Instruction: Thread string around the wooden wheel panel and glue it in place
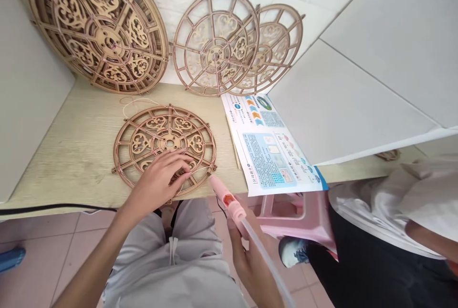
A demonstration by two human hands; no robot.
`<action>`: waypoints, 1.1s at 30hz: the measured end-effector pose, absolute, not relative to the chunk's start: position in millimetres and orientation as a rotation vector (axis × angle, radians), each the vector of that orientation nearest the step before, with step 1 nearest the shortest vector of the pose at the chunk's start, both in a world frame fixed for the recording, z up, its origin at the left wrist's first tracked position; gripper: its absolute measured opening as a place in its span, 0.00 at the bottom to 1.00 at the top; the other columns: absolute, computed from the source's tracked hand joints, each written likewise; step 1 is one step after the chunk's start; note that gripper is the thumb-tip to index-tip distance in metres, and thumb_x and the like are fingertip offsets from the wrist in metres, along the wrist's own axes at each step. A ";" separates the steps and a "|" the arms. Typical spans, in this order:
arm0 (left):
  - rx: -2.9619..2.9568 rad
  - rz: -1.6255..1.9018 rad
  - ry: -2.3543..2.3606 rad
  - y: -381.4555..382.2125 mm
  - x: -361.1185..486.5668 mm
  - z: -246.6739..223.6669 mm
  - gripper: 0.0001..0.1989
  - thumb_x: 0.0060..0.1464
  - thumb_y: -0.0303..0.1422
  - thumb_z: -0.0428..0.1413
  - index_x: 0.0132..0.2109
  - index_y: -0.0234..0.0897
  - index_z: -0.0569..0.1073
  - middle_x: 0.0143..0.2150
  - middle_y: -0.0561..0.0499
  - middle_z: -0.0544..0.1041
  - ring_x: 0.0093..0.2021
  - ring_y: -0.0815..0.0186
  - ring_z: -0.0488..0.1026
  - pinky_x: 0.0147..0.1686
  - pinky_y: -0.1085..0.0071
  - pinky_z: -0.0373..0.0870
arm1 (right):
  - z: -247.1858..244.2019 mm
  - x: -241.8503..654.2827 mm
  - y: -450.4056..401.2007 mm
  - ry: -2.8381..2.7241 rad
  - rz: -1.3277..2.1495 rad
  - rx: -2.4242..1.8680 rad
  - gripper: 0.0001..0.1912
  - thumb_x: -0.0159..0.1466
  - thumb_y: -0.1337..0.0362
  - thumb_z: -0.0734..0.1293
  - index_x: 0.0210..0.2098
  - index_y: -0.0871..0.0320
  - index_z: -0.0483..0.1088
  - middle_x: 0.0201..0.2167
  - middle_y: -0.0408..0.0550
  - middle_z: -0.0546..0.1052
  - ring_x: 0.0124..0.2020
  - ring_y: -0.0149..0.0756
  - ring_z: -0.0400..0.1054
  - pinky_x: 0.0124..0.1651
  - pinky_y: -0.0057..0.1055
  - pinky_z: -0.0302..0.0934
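A round openwork wooden wheel (170, 142) lies flat on the table (71, 155). Over its lower edge is my left hand (161, 174), thumb and index finger pinched on a thin pale string (201, 169) that runs toward the wheel's right rim. My right hand (246, 246) is wrapped round a pink glue gun (223, 193), its tip close to the rim's lower right. A clear glue stick (265, 255) extends from the gun's back end.
Several stacked wooden wheels (107, 36) lean at the back left, two more (214, 55) at the back middle. A printed sheet (272, 150) and a thin stick (233, 141) lie right. White panels flank the table. Another person (386, 208) is at the right, near a pink stool (304, 217).
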State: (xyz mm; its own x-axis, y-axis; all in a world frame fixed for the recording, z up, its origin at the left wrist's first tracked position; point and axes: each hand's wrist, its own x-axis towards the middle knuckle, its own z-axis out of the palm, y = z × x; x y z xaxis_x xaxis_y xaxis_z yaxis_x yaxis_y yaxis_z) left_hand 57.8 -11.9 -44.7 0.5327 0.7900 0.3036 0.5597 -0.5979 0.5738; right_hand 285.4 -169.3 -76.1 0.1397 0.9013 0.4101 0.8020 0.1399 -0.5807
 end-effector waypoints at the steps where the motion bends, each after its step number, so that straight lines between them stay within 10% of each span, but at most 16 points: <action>1: 2.369 0.773 1.105 -12.1 58.3 -45.4 0.09 0.69 0.39 0.52 0.43 0.41 0.74 0.56 0.52 0.78 0.66 0.58 0.68 0.67 0.53 0.61 | -77.9 283.6 -168.7 -1.671 0.156 -1.664 0.22 0.71 0.58 0.63 0.64 0.53 0.67 0.51 0.56 0.79 0.53 0.48 0.76 0.52 0.39 0.74; 33: 2.355 0.746 1.099 -14.0 58.9 -42.5 0.11 0.70 0.40 0.50 0.43 0.40 0.73 0.57 0.52 0.78 0.67 0.59 0.66 0.69 0.54 0.58 | -65.6 280.2 -171.4 -1.782 0.212 -1.699 0.17 0.72 0.54 0.66 0.55 0.55 0.71 0.54 0.53 0.73 0.50 0.38 0.72 0.52 0.38 0.71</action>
State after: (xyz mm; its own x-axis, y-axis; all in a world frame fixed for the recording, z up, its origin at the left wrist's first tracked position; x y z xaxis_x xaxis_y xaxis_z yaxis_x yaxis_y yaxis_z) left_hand 58.9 -14.0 -42.5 0.5403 0.7915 0.2858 0.5577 -0.5911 0.5827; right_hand 280.2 -171.4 -65.6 0.0593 0.9375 0.3429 0.8308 0.1441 -0.5377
